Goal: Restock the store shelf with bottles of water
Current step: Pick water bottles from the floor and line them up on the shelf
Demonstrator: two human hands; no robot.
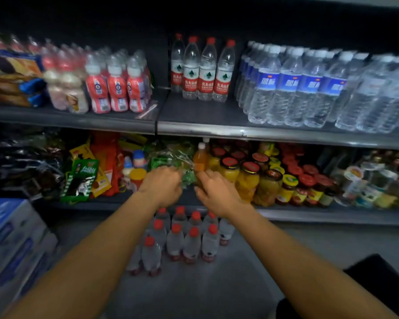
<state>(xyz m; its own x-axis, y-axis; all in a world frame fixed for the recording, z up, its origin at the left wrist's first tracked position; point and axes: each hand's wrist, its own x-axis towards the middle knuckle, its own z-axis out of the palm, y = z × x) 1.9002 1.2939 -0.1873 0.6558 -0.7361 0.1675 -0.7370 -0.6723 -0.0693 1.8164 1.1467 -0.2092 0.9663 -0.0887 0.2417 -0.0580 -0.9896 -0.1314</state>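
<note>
The aisle was dim, and the top of my view sank into near black. Pale glare lay along the metal shelf edge [274, 133]. My forearms and the frame's corners were soft with blur, and the wide lens bowed straight lines.

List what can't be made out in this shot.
- Head view: left hand and right hand have blurred fingers; any hold is unclear.
- Floor bottles: some are hidden behind the forearms, so no count.
- Shelf bottles: rows behind are hidden.
- Blue boxes: cut off by the left edge, print blurred.
</note>
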